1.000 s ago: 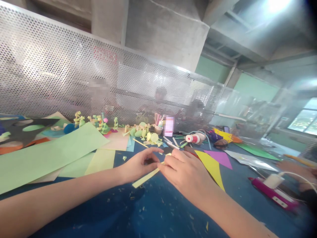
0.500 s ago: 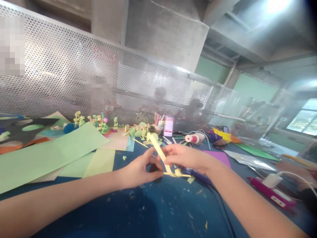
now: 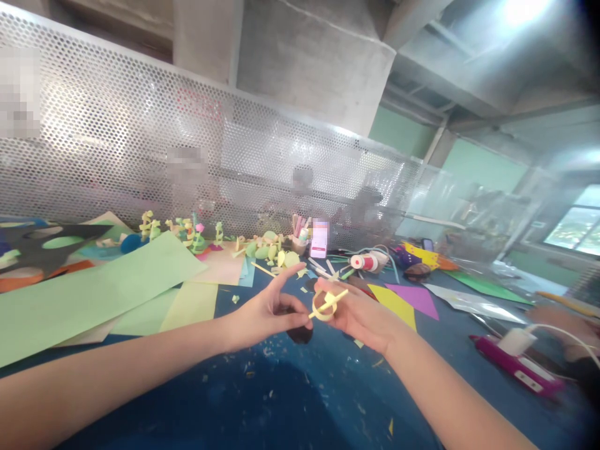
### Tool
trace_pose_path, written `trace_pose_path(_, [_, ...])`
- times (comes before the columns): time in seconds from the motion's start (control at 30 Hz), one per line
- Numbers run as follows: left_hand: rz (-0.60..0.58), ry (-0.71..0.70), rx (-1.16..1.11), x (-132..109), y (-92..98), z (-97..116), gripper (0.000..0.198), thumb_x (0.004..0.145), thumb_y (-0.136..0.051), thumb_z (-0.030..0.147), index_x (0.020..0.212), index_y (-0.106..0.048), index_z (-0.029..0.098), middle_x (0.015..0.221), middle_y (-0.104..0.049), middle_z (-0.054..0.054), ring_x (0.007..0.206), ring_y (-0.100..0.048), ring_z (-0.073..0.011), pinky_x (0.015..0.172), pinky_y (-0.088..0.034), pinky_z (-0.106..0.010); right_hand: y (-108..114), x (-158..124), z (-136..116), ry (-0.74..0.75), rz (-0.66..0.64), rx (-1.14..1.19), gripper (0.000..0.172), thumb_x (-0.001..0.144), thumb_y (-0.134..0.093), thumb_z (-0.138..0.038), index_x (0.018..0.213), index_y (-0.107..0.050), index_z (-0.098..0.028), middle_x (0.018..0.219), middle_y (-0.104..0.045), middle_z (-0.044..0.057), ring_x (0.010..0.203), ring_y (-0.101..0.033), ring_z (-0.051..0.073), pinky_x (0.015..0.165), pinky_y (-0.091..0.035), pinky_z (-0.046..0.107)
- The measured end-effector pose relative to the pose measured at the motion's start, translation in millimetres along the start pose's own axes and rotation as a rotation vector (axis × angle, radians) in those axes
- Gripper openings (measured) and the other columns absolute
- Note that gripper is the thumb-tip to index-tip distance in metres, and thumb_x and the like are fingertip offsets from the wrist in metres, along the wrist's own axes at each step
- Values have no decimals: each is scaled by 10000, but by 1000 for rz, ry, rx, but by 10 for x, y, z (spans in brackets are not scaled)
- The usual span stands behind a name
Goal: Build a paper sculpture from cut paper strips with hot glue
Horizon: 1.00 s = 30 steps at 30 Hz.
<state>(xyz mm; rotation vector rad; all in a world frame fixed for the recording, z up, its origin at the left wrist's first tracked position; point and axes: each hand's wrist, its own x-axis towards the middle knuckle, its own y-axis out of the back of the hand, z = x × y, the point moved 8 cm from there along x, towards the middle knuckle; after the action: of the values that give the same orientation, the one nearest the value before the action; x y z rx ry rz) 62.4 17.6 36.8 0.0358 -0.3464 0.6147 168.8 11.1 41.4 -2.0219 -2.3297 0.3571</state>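
Note:
My left hand (image 3: 262, 315) pinches one end of a thin yellow paper stick (image 3: 340, 295) between thumb and finger, its index finger raised. Around the stick curls a pale yellow paper strip (image 3: 323, 317) in a loose loop. Curved behind that loop, the fingers of my right hand (image 3: 363, 315) close on the strip; their tips are partly hidden. Beneath my left fingertips a dark round piece (image 3: 300, 334) shows, and I cannot tell what it is.
Green paper sheets (image 3: 94, 290) lie left. Small paper plants (image 3: 149, 226) stand by the perforated screen (image 3: 117, 137). A phone (image 3: 319, 239) and glue bottle (image 3: 363, 262) are at the back. Right are yellow paper (image 3: 396, 305), a purple power strip (image 3: 520, 369) and another person's hand (image 3: 555, 322).
The long yellow strip that stuck up between my hands is now curled into a loop around the stick. My right hand has turned, and my left index finger has lifted.

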Motion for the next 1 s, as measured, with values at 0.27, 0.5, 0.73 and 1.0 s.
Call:
trace_pose_path(0.27, [-37,13,14,13,-20,-40,291,804,-585,226,1044,-424,191,792,-640,-35,716,-591,-128,680,-453,-281,18,-47,53,41,80,9,290,617,-746,-391,651,-579,-155,588,-504,-44,511,-402,53,498,-382,192])
trace_pose_path(0.5, [-29,44,-31,19,-24,-42,239,794,-594,256,991,-483,179,776,-625,-27,700,-596,-137,675,-473,-300,88,-72,89,56,54,55,247,596,-766,-325,749,-639,-179,643,-525,-36,534,-414,53,511,-382,176])
trace_pose_path(0.73, [19,45,3,5,5,-37,190,815,-566,232,987,-510,176,753,-608,-11,684,-570,-111,632,-436,-241,196,-100,35,158,87,-86,195,628,-747,-273,770,-648,-184,668,-550,-30,575,-454,59,551,-396,178])
trace_pose_path(1.0, [149,33,-19,30,134,-80,281,805,-584,291,1060,-493,213,724,-609,15,700,-567,-117,671,-415,-261,207,-142,81,153,211,-199,258,657,-711,-354,842,-633,-192,810,-651,17,686,-538,99,594,-433,201])
